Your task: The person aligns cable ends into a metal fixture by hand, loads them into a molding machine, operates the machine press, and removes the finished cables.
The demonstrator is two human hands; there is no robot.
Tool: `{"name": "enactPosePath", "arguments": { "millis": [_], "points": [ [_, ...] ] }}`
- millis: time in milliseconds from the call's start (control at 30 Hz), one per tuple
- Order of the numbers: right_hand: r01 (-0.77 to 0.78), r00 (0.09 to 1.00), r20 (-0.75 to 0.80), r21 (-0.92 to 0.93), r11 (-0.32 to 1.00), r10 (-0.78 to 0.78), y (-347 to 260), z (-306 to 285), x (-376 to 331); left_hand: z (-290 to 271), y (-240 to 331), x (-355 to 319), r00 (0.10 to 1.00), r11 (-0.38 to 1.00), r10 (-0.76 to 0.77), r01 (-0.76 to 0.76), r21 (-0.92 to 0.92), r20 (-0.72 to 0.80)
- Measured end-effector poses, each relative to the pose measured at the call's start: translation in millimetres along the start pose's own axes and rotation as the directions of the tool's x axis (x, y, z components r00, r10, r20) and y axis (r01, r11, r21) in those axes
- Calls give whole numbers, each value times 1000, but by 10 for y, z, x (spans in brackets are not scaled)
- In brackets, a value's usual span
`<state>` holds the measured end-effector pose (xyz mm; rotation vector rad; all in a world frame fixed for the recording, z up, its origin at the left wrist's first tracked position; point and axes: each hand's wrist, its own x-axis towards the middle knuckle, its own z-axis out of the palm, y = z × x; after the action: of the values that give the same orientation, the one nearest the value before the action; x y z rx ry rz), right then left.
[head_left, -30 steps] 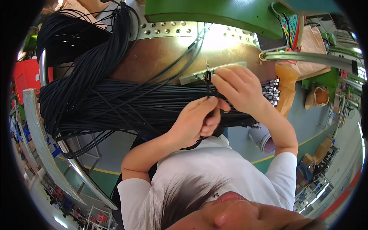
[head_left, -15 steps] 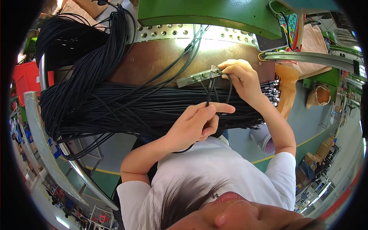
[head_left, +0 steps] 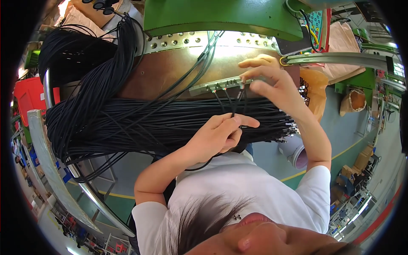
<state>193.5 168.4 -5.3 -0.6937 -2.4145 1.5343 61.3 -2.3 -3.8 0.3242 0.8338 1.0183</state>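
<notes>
Black cables (head_left: 233, 106) run up from my left hand (head_left: 221, 135), whose thumb and fingers are closed around them while the index finger points right. Their plugs (head_left: 213, 89) meet the lower edge of a narrow metal fixture (head_left: 199, 89) with a row of slots. Over the fixture's right end, my right hand (head_left: 272, 78) has its fingers spread and thumb apart. Near its index fingertip stands a cable connector (head_left: 242, 85); whether the finger touches it, I cannot tell. Below lies a thick bundle of black cables (head_left: 127, 123) with metal plug ends (head_left: 291, 127) at its right.
A green machine (head_left: 221, 19) overhangs the brown work board (head_left: 157, 68), with a perforated metal strip (head_left: 178, 41) under it. More cables (head_left: 102, 68) hang over a metal rail (head_left: 87, 191) at left. Brown paper (head_left: 314, 95) and a white bucket (head_left: 293, 151) are at right.
My right hand has opened from a pinch at the fixture's right end, and its fingers have spread. My left hand keeps its hold on the cables. The view has shifted slightly.
</notes>
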Motion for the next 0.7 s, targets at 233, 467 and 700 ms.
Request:
{"name": "enactPosePath", "arguments": {
  "millis": [233, 467, 700],
  "points": [
    [56, 994, -92, -104, 993, -66, -198, 193, -282, 97, 60, 34, 989, 999, 49, -47, 13, -137],
    [332, 803, -98, -746, 577, -588, -101, 218, -193, 127, 4, 68, 1000, 998, 0, 0, -67, 4],
    [154, 916, -292, -380, 912, -277, 432, 137, -257, -503, 145, 115, 600, -370, 757, 69, 926, 258]
  ]
}}
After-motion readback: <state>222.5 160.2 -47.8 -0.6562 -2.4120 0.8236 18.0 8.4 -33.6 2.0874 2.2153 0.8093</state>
